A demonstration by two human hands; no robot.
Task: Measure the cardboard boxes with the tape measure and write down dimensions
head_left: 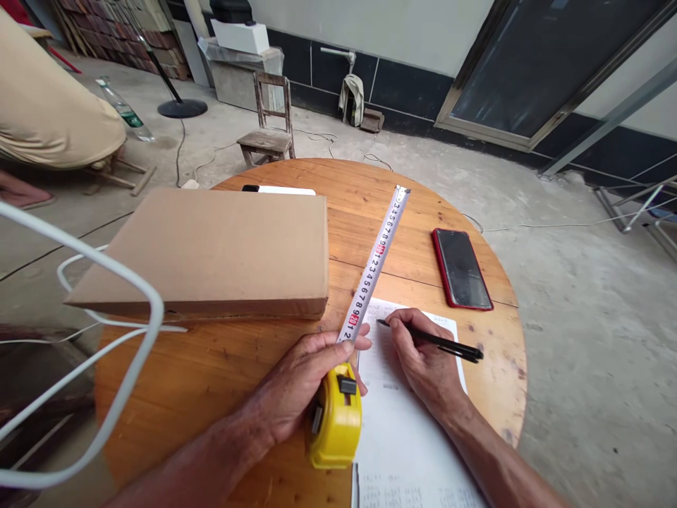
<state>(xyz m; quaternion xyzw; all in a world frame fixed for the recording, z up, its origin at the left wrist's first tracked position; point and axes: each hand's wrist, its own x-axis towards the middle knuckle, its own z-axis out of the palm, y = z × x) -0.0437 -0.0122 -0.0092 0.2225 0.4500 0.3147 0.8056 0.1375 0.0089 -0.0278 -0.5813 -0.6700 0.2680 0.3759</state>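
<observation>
My left hand [296, 384] is closed around a yellow tape measure [336, 420], thumb near the blade's base. Its white blade [375, 261] runs out across the round wooden table [222, 367] towards the far edge, alongside the right end of a flat cardboard box [211, 250]. My right hand [423, 360] grips a black pen [438, 342] in a writing hold, tip touching a white printed sheet [407, 430] that lies at the table's near edge.
A red-cased phone [462, 268] lies screen up to the right of the blade. A white device [280, 190] peeks from behind the box. White cable [106, 339] loops at left. A small wooden chair [267, 120] and a plastic bottle [124, 109] stand on the concrete floor.
</observation>
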